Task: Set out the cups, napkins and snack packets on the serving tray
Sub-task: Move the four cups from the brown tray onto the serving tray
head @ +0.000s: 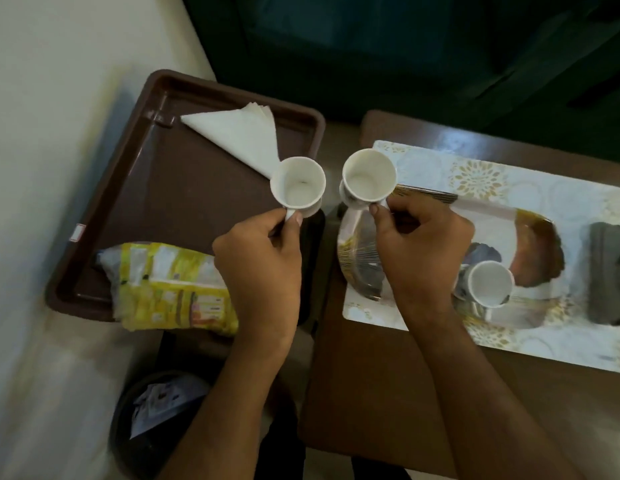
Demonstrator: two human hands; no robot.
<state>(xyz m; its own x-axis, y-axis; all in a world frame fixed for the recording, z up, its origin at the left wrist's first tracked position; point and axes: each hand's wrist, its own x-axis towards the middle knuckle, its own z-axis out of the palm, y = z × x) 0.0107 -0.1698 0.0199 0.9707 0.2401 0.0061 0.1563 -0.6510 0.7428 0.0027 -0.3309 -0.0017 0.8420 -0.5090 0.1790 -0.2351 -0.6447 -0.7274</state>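
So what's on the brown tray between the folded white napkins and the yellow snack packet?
In the head view, nothing: only bare brown plastic tray floor lies between the folded white napkins and the yellow snack packet.

In my left hand (260,261) an empty white cup (297,183) sits upright over the brown tray (135,188); beyond it folded white napkins (239,135), beside my wrist a yellow snack packet (170,289). My right hand (419,244) holds a second cup (368,175).
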